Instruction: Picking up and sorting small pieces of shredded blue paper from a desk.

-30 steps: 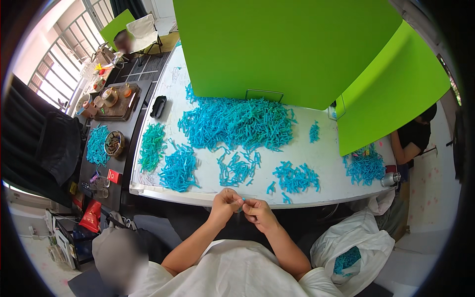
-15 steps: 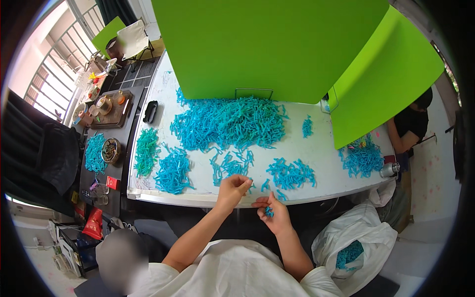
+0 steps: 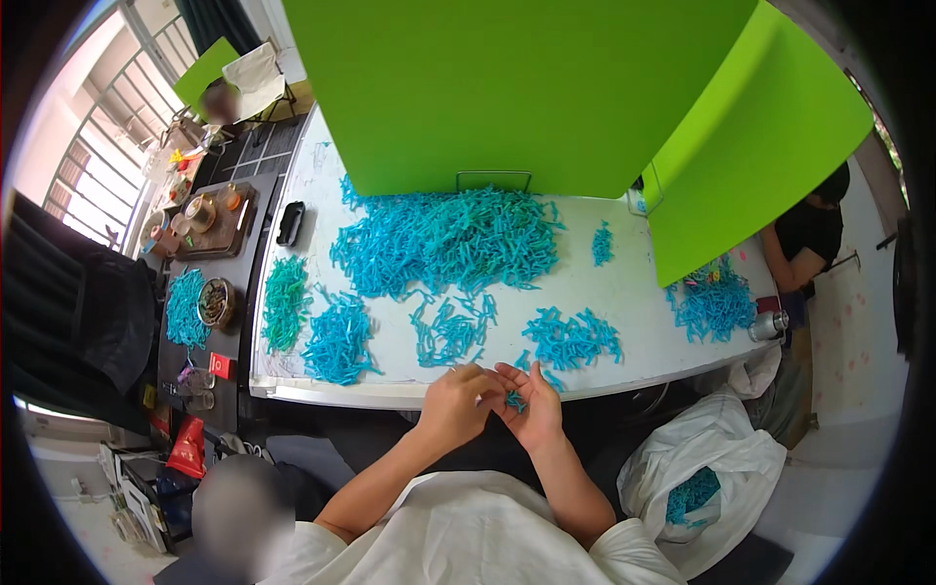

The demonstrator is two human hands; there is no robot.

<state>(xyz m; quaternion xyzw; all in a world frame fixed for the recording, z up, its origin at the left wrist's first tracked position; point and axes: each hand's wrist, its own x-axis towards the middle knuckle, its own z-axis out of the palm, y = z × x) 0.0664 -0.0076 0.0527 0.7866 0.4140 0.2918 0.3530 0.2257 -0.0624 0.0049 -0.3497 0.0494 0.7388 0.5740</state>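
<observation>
Both hands, left hand (image 3: 456, 402); right hand (image 3: 531, 402), pinch small blue pieces (image 3: 514, 398) between them at table edge (image 3: 409, 392).

A long white table (image 3: 624, 292) holds many small blue pieces. The biggest blue heap (image 3: 448, 239) lies in the middle, near the green board (image 3: 517, 88). Smaller blue piles (image 3: 570, 338) lie closer to the front edge. A greener pile (image 3: 284, 314) lies at the left end.
</observation>
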